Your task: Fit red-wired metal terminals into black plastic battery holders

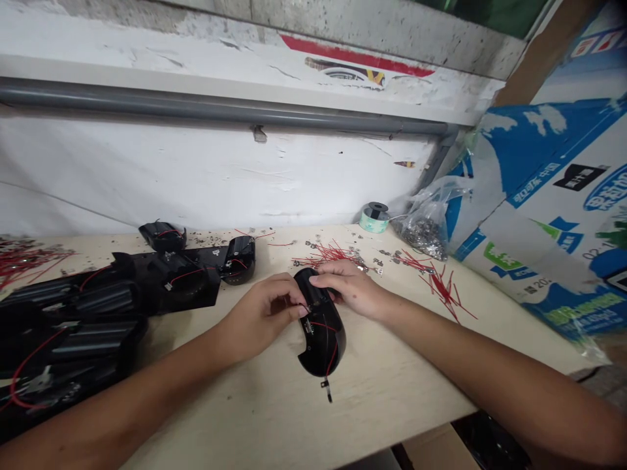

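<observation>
A curved black plastic housing (321,349) is held above the tabletop near the middle of the view. My right hand (355,287) grips its upper end, with the thumb on top and fingers behind. The thumb and forefinger of my left hand (264,313) are closed at the housing's left side, by a small metal contact where a red wire starts. That red wire (321,324) loops across the housing, and a small metal tab (326,390) hangs at the lower end.
More black housings (98,300) with red wires crowd the left. Red wires (333,253) and small metal pieces lie behind my hands, others (443,287) to the right. A tape roll (373,219), a bag of metal parts (426,228) and a printed blue-white carton (548,196) stand behind.
</observation>
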`<state>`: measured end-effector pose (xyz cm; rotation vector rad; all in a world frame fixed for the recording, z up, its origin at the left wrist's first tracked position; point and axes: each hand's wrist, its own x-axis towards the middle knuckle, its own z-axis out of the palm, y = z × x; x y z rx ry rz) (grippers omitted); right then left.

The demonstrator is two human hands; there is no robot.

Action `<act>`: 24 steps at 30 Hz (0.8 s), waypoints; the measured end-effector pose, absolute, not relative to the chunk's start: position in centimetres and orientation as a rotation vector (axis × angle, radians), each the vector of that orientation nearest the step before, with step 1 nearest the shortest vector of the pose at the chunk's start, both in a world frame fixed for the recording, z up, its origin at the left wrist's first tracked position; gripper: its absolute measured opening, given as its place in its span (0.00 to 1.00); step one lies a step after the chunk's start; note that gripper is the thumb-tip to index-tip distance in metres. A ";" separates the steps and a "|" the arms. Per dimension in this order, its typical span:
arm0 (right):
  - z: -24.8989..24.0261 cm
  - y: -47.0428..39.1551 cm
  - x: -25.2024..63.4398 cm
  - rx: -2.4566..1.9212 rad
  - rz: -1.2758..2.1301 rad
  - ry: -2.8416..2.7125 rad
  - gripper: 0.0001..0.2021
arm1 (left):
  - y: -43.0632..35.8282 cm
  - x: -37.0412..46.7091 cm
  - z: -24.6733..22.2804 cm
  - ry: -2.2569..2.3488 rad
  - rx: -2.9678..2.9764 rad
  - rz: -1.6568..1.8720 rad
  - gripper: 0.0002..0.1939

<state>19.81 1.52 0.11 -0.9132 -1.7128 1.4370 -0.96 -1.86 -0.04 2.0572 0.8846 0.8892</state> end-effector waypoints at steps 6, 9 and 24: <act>0.0 1.6 20.0 -0.965 1.430 -1.786 0.14 | -1.3 -1.2 -0.2 0.824 1.880 0.741 0.06; 0.0 1.6 20.0 -0.973 1.429 -1.792 0.15 | -1.4 -1.2 0.0 0.878 1.867 0.742 0.08; -0.2 1.6 19.6 -0.997 1.432 -1.691 0.15 | -2.7 -0.6 0.2 0.997 2.247 0.923 0.06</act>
